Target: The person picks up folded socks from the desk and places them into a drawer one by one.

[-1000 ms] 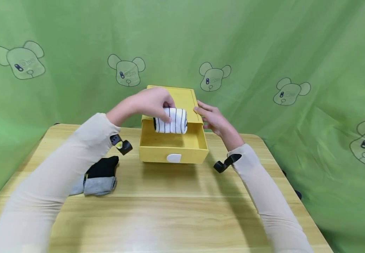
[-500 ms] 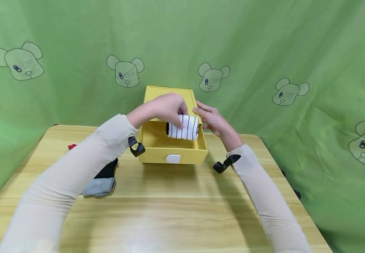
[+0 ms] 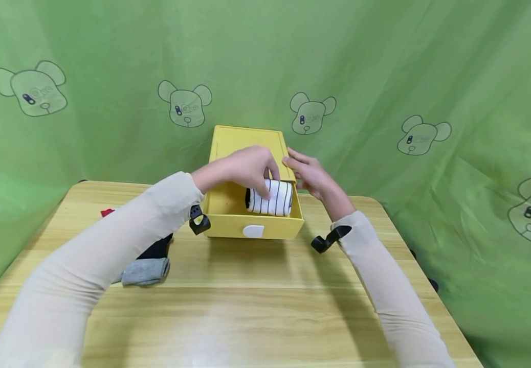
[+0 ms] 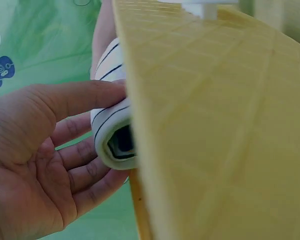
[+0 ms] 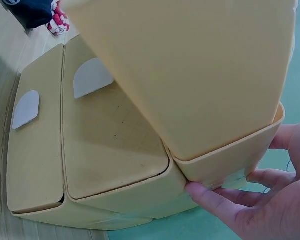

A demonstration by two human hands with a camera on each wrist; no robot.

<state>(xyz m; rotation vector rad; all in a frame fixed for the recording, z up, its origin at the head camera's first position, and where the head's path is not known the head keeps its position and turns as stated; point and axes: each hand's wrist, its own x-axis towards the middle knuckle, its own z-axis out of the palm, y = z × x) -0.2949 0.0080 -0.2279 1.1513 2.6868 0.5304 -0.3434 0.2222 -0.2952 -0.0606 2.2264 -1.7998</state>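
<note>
A: Your left hand (image 3: 251,166) holds the striped cloth (image 3: 272,202), which is rolled. Your thumb presses on the near side, and your other fingers bend behind it, so the gap is only as wide as the roll.

B: And where is this roll exactly? I see it over the yellow drawer (image 3: 221,225), toward its right side, near the front wall.

A: Yes, and from your left wrist the front wall hides one part of it, so it is partly down inside. If it touches the bottom, I cannot tell.

B: Your right hand (image 3: 311,174) is at the right side of the yellow cabinet (image 3: 247,138). Your thumb lies at the top edge, your fingers are spread rather straight along the side, and they touch it without lifting anything.

A: The drawer stands out from the cabinet, with its white handle (image 3: 253,231) toward you. Below it are two more drawers (image 5: 115,145) (your right wrist shows these better), both pushed in.

B: On the wooden table (image 3: 265,317), beside your left sleeve (image 3: 95,260), lie a grey cloth (image 3: 146,272) and a black cloth (image 3: 157,247). A red piece (image 3: 107,212) is mostly hidden behind the sleeve.
</note>
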